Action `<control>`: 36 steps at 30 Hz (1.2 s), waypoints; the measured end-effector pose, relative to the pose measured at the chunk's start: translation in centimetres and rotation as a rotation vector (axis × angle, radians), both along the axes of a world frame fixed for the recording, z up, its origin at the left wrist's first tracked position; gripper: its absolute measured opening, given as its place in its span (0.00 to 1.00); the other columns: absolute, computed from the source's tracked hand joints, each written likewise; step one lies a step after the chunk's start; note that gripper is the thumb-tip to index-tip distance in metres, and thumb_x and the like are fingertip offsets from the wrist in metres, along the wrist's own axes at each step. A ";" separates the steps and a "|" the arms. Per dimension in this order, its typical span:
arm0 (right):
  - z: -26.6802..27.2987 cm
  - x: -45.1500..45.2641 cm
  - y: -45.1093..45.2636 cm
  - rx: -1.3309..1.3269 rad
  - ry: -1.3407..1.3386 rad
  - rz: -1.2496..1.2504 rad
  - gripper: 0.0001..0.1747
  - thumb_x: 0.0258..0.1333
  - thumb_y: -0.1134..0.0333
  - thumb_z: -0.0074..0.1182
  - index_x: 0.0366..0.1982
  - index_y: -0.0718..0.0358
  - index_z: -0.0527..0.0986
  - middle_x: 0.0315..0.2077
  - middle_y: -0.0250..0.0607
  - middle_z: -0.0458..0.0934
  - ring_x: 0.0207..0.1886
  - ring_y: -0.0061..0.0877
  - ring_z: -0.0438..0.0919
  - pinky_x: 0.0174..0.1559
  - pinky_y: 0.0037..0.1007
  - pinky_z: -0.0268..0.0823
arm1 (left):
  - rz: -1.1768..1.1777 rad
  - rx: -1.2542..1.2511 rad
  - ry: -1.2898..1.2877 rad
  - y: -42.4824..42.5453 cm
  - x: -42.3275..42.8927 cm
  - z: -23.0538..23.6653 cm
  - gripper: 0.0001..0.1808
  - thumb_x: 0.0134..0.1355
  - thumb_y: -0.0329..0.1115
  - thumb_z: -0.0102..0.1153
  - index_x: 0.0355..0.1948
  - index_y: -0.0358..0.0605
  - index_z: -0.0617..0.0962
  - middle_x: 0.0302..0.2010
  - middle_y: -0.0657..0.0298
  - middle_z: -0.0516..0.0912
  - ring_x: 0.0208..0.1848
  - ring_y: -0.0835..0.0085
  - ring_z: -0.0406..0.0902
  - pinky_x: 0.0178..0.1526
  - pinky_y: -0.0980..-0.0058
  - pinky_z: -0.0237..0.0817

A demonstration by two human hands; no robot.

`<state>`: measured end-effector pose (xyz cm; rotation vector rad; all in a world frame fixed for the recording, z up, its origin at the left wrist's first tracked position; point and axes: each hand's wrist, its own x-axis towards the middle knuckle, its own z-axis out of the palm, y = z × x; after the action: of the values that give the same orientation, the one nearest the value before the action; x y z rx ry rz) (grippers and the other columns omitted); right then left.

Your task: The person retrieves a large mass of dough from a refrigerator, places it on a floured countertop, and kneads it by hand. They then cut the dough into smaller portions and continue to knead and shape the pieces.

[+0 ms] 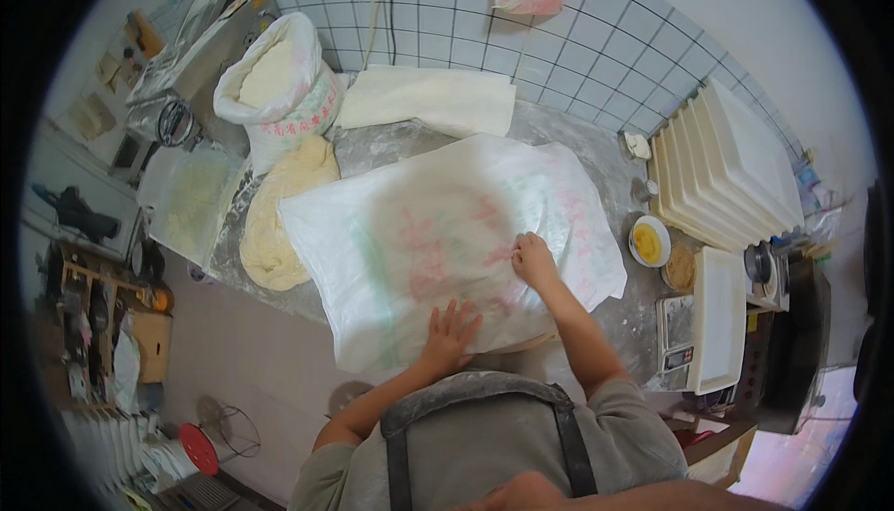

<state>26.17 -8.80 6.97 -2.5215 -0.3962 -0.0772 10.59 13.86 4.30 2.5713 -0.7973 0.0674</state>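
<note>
A large white plastic sack (461, 210) with faded red and green print lies spread over the worktop in front of me. My left hand (450, 336) rests on its near edge with the fingers apart. Farther up and to the right, my right hand (535, 261) pinches a fold of the sack between bunched fingertips. Under the near edge a tan strip (527, 345) shows; most of whatever the sack covers is hidden. A big mass of pale dough (276, 231) lies at the left, partly under the sack's corner.
Behind the dough stands an open flour sack (286, 85); a folded cloth (429, 99) lies by the wall. To the right are stacked trays (719, 168), a bowl of yellow liquid (649, 241), a brown-filled container (679, 266), a digital scale (676, 333) and a white tray (719, 319).
</note>
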 end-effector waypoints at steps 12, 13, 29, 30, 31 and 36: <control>9.1 -13.2 -4.8 0.723 0.250 -0.122 0.07 0.49 0.74 0.54 0.34 0.64 0.76 0.34 0.35 0.79 0.38 0.23 0.77 0.37 0.24 0.68 | 0.127 -0.253 -0.120 2.0 13.2 13.9 0.04 0.54 0.30 0.45 0.24 0.43 0.70 0.22 0.50 0.73 0.28 0.50 0.73 0.29 0.55 0.61; 8.0 -12.8 -3.5 0.595 0.136 -0.084 0.08 0.48 0.75 0.55 0.35 0.63 0.76 0.34 0.37 0.79 0.38 0.26 0.77 0.38 0.26 0.69 | 0.126 -0.310 -0.169 2.3 16.5 16.9 0.07 0.58 0.31 0.43 0.27 0.41 0.71 0.23 0.47 0.74 0.29 0.48 0.73 0.31 0.55 0.63; -1.3 -6.6 -0.1 -0.043 -0.130 0.026 0.32 0.45 0.57 0.57 0.52 0.63 0.68 0.56 0.46 0.64 0.60 0.37 0.61 0.62 0.40 0.50 | 0.599 -0.421 -0.203 21.2 29.5 44.5 0.17 0.60 0.40 0.50 0.38 0.35 0.79 0.33 0.62 0.80 0.34 0.75 0.73 0.40 0.74 0.64; -1.2 -6.3 -0.1 -0.001 -0.185 0.019 0.32 0.43 0.57 0.58 0.51 0.63 0.69 0.55 0.47 0.66 0.58 0.39 0.63 0.61 0.40 0.52 | 0.674 -0.429 -0.217 24.4 28.1 44.9 0.17 0.60 0.40 0.51 0.38 0.35 0.79 0.34 0.62 0.80 0.34 0.75 0.74 0.40 0.74 0.64; -1.0 -6.0 -0.3 0.033 -0.117 0.033 0.31 0.41 0.58 0.60 0.49 0.63 0.70 0.52 0.48 0.67 0.56 0.40 0.64 0.58 0.40 0.54 | 0.737 -0.439 -0.239 27.7 26.5 45.1 0.17 0.60 0.40 0.51 0.38 0.35 0.79 0.35 0.62 0.80 0.35 0.75 0.74 0.41 0.74 0.64; 1.7 -4.7 1.4 -0.004 -0.161 -0.133 0.17 0.41 0.69 0.58 0.38 0.65 0.75 0.36 0.50 0.68 0.41 0.42 0.68 0.43 0.38 0.63 | 0.943 -0.766 -0.155 42.9 13.5 44.8 0.20 0.60 0.44 0.52 0.42 0.35 0.77 0.36 0.61 0.80 0.36 0.74 0.75 0.42 0.73 0.65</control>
<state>21.46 -7.37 8.71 -2.5521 -0.2910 -0.3334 24.05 56.73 49.13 1.9660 0.4097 0.7058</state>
